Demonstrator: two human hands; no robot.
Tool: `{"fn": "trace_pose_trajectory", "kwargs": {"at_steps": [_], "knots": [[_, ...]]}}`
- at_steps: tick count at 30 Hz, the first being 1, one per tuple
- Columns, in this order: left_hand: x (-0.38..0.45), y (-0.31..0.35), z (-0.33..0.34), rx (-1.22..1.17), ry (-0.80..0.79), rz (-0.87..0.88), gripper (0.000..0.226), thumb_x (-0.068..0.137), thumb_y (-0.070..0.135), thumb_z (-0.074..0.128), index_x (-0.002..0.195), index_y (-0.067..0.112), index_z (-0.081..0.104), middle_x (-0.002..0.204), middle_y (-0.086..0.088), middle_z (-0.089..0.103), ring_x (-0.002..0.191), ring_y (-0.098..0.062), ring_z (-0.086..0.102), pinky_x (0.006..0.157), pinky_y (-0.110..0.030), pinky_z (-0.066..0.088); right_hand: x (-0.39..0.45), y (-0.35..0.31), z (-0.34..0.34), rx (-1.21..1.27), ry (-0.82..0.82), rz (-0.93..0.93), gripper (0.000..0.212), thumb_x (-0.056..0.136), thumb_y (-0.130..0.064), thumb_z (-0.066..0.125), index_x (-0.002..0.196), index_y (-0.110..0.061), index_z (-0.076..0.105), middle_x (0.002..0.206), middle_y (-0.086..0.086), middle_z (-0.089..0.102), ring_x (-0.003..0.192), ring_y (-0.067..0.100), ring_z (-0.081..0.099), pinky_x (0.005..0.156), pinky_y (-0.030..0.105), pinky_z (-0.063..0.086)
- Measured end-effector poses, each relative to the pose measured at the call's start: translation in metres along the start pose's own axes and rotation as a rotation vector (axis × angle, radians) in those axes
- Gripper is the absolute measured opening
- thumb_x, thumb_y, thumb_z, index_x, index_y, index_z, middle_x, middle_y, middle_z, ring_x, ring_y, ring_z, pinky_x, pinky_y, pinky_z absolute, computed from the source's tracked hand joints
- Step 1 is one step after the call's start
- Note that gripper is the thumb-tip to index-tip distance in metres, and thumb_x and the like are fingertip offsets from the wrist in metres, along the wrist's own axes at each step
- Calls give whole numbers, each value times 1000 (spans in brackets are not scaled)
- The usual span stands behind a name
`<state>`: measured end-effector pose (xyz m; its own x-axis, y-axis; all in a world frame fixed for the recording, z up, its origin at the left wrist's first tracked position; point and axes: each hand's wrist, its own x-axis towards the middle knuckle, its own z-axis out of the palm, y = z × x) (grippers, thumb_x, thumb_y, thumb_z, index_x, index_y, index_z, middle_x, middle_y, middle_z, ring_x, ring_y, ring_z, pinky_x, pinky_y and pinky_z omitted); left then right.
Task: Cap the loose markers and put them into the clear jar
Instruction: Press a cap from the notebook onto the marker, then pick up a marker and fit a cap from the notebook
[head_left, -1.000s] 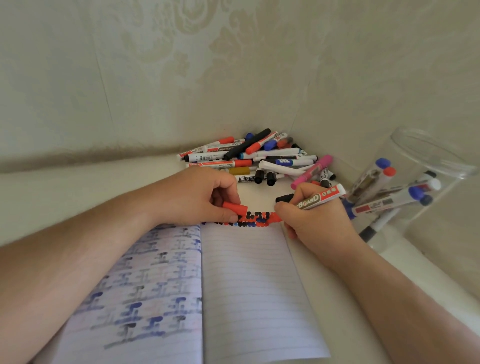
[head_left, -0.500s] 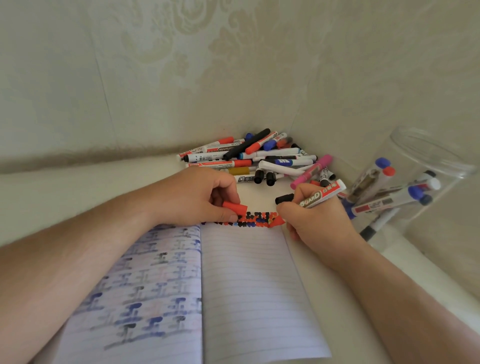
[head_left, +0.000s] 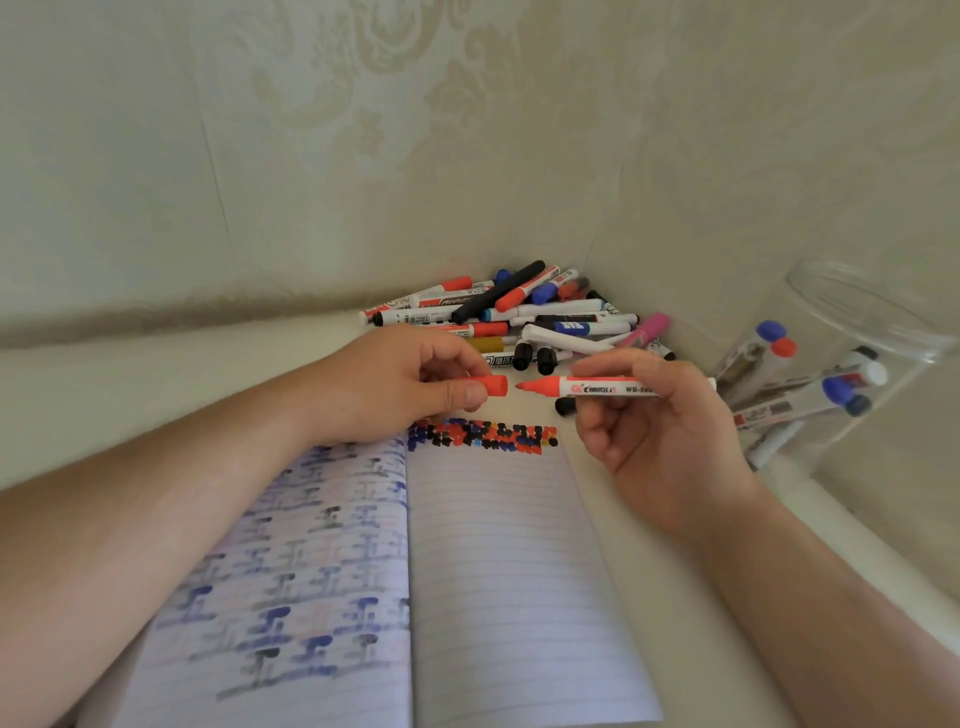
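Marker (head_left: 592, 388): we hold it level in our right hand (head_left: 660, 415), fingers curled round the white barrel, red tip bare and pointing left.
Cap (head_left: 491, 386): red, pinched between thumb and fingers of our left hand (head_left: 400, 384), open end facing the tip, just apart from it.
Jar (head_left: 841, 364): clear, at right, tilted, several capped markers inside.
Pile (head_left: 519, 317): loose markers heaped in the corner behind our hands.
Notebook (head_left: 498, 582): open below our hands, ink dots along its top edge.

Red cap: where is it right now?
Head view, centre: the red cap is pinched in the left hand, just left of the uncapped red marker, above the notebook.
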<state>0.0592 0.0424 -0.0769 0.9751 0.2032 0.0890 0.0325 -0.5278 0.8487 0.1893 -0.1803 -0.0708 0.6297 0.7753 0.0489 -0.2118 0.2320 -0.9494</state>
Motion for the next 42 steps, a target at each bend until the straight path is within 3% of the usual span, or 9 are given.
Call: {"fn": "trace_pose_trajectory", "kwargs": {"at_steps": [6,10,13,17,23,29,35,39,42], "knots": [[-1,-1,-1,17,-12,19,24,83,49,73,105,43,76,99,9,78,96,-13,74,96,-46,58,2,6,-2,-84,-93,75,50,88,-34,43,108,-6,80,84,19,69,70,24,57,64,34,42],[-1,0,-1,-42,25,48,15,93,32,72,107,29,78,90,7,78,76,-7,69,74,-24,53,3,7,1,-155,-64,53,42,97,-35,47,114,-14,79,85,18,70,64,23,55,60,35,38],[-2,1,-3,-42,96,53,20,98,37,65,91,23,78,73,-4,70,62,-14,57,61,-25,49,4,8,-1,-468,79,-157,28,108,-20,54,96,-36,73,69,5,64,57,19,50,55,32,38],[-2,-1,-4,55,113,36,33,101,42,60,77,22,70,76,-24,63,60,-21,51,64,-33,46,0,10,-6,-946,20,-305,28,105,-26,56,92,-51,57,78,-18,63,64,3,53,63,22,42],[0,-3,-4,154,162,53,15,101,31,64,97,33,78,78,17,71,61,1,52,58,-15,38,-5,19,7,-1087,30,-367,18,106,-27,53,91,-36,49,82,-14,59,74,10,52,59,24,40],[0,-1,-5,157,193,137,20,97,34,67,95,53,74,88,22,73,87,-6,66,81,-31,50,-8,20,9,-1009,53,-356,18,107,-30,49,96,-45,49,74,-12,57,70,15,54,61,37,46],[5,-5,-4,266,231,245,43,85,45,79,125,52,67,102,25,70,100,2,62,83,-8,43,-28,-20,19,-1040,276,-647,23,101,-19,65,99,-38,53,79,-12,64,66,9,61,58,31,46],[7,-17,-18,540,373,189,35,89,43,76,123,42,70,99,16,64,102,-11,56,85,-28,41,-59,-82,5,-883,519,-892,37,95,-15,71,112,-40,50,91,-1,70,67,25,70,64,42,56],[5,-24,-20,658,358,148,27,88,39,76,115,40,75,99,8,66,101,-17,59,82,-31,43,-72,-132,-24,-809,771,-873,58,92,-42,74,130,-8,48,102,27,66,62,17,69,62,30,54]]}}
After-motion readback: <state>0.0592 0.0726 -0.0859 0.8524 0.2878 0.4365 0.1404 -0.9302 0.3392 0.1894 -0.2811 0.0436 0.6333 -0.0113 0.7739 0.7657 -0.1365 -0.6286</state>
